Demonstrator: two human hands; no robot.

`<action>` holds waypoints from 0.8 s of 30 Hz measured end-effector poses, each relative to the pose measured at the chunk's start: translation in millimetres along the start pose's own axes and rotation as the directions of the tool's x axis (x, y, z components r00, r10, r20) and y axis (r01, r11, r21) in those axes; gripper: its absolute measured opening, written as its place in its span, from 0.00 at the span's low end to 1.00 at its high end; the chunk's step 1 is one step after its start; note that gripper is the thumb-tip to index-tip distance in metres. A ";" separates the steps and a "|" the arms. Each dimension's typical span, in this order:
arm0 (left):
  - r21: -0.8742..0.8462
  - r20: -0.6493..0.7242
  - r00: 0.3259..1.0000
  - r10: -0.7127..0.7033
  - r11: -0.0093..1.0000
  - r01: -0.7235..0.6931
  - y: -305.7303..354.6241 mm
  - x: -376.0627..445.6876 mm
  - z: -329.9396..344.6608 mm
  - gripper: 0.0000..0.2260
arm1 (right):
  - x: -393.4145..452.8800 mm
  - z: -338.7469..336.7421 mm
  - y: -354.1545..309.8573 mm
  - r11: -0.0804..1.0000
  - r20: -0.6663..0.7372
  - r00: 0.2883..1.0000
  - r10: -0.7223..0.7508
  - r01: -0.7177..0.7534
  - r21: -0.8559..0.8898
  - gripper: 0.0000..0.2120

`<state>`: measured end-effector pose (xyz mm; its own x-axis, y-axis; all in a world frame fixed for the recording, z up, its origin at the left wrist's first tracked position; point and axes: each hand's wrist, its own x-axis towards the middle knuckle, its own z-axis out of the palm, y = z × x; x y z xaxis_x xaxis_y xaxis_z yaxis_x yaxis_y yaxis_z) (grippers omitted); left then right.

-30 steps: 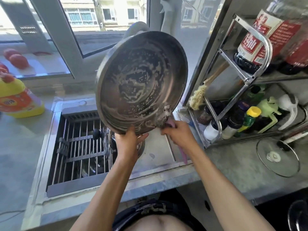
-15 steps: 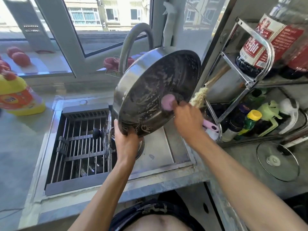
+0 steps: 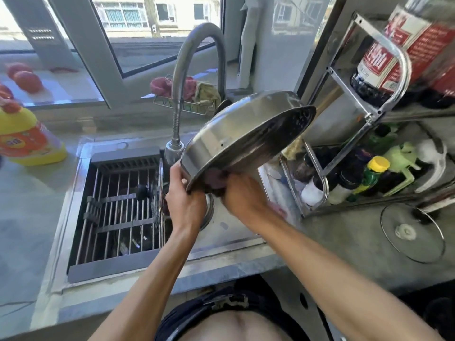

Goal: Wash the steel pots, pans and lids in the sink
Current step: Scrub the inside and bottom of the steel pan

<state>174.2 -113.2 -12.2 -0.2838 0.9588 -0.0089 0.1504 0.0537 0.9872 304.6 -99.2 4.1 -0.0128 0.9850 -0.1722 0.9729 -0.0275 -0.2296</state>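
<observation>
Scanning from the left, I see the detergent bottle (image 3: 27, 134) on the counter and the rack (image 3: 118, 207) over the sink. My left hand (image 3: 186, 203) grips the steel pan's (image 3: 236, 139) lower rim, tilting it above the sink so suds drain. My right hand (image 3: 240, 195) clutches a pink scrubber (image 3: 214, 179) against that rim, probably to scour it.
</observation>
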 end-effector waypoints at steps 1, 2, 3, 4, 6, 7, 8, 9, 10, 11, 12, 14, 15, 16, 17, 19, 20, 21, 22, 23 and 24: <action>-0.020 -0.009 1.000 -0.029 0.999 0.029 -2.7 2.1 -2.2 0.14 | -3.5 1.8 -0.1 1.000 0.013 1.000 -0.018 0.017 0.021 0.13; -0.039 -0.011 0.998 -0.059 0.998 0.059 -7.3 3.6 -5.9 0.15 | -3.1 -3.1 8.2 0.999 0.002 1.000 -0.017 0.017 -0.032 0.14; -0.049 -0.004 0.997 -0.075 0.996 0.075 -11.5 3.4 -10.4 0.16 | 2.0 -9.3 21.7 0.994 -0.012 1.000 0.006 -0.007 -0.111 0.14; -0.045 0.004 0.997 -0.079 0.996 0.080 -14.1 1.9 -13.4 0.16 | 8.7 -14.9 37.4 0.982 -0.052 0.998 0.042 -0.051 -0.184 0.15; -0.013 0.014 0.998 -0.061 0.998 0.061 -15.1 -5.0 -11.5 0.13 | 14.2 -17.5 49.0 0.968 -0.097 0.992 0.079 -0.100 -0.231 0.16; 0.002 0.012 0.999 -0.053 0.999 0.053 -15.5 -8.0 -7.5 0.12 | 9.4 -10.2 39.5 0.982 -0.068 0.996 0.061 -0.072 -0.175 0.16; 0.019 0.010 0.999 -0.046 0.999 0.046 -12.6 -7.9 -1.8 0.11 | 5.1 -1.3 25.1 0.996 -0.011 0.999 0.034 -0.034 -0.085 0.15; 0.041 0.003 0.999 -0.045 0.998 0.045 -11.3 -7.0 -0.4 0.11 | 2.3 11.6 12.8 1.000 0.049 0.999 0.009 -0.009 0.011 0.15; 0.052 0.007 0.999 -0.050 0.997 0.050 -10.3 -5.3 -1.6 0.12 | 1.2 22.7 8.1 0.997 0.087 0.996 -0.002 -0.004 0.078 0.15; 0.064 0.012 0.999 -0.052 0.997 0.051 -11.2 -3.0 -5.2 0.12 | 0.8 31.6 12.9 0.995 0.087 0.996 -0.014 0.004 0.104 0.15; 0.091 0.023 0.999 -0.049 0.995 0.046 -10.7 -0.6 -10.8 0.12 | 1.0 36.6 23.7 0.994 0.057 0.998 -0.019 0.013 0.105 0.17; 0.162 0.049 0.998 -0.030 0.987 0.022 -7.7 6.9 -24.2 0.13 | 1.1 41.3 54.6 0.994 -0.080 0.997 -0.020 0.028 0.107 0.21; 0.188 0.051 0.998 -0.022 0.982 0.012 -6.8 11.6 -30.6 0.12 | 0.8 42.7 68.9 0.992 -0.153 0.988 0.000 0.019 0.126 0.23; 0.209 0.065 0.998 -0.013 0.978 -0.001 -4.3 16.8 -34.8 0.11 | 0.0 43.7 80.9 0.989 -0.199 0.979 0.038 -0.008 0.148 0.25; 0.235 0.080 0.997 -0.012 0.972 -0.007 -3.5 21.7 -38.6 0.10 | 0.7 44.3 89.2 0.985 -0.203 0.977 0.062 -0.028 0.167 0.28; 0.269 0.121 0.991 -0.049 0.963 0.014 1.5 28.8 -42.6 0.10 | 5.1 43.0 98.6 0.970 -0.152 0.985 0.077 -0.039 0.240 0.36; 0.267 0.138 0.988 -0.073 0.963 0.034 4.2 30.0 -44.2 0.09 | 8.1 42.4 99.3 0.954 -0.115 0.989 0.091 -0.053 0.295 0.38; 0.263 0.153 0.985 -0.086 0.964 0.044 7.0 31.4 -44.6 0.09 | 11.7 41.4 98.5 0.924 -0.081 0.990 0.114 -0.075 0.375 0.39; 0.250 0.160 0.983 -0.089 0.967 0.047 9.6 31.9 -45.4 0.09 | 13.8 41.4 95.3 0.871 -0.047 0.989 0.138 -0.098 0.481 0.39; 0.217 0.147 0.986 -0.080 0.975 0.046 12.3 33.9 -45.0 0.08 | 16.4 42.5 91.2 0.791 -0.026 0.986 0.164 -0.115 0.601 0.37; 0.192 0.124 0.991 -0.057 0.981 0.032 14.1 36.1 -44.8 0.06 | 18.7 44.4 86.9 0.690 -0.020 0.982 0.186 -0.116 0.715 0.35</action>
<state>123.6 -90.3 8.5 -0.1723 0.9814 -0.0849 0.3199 0.1373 0.9374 378.6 -90.7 -61.6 0.1728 0.9660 -0.1922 0.5078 -0.2546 -0.8230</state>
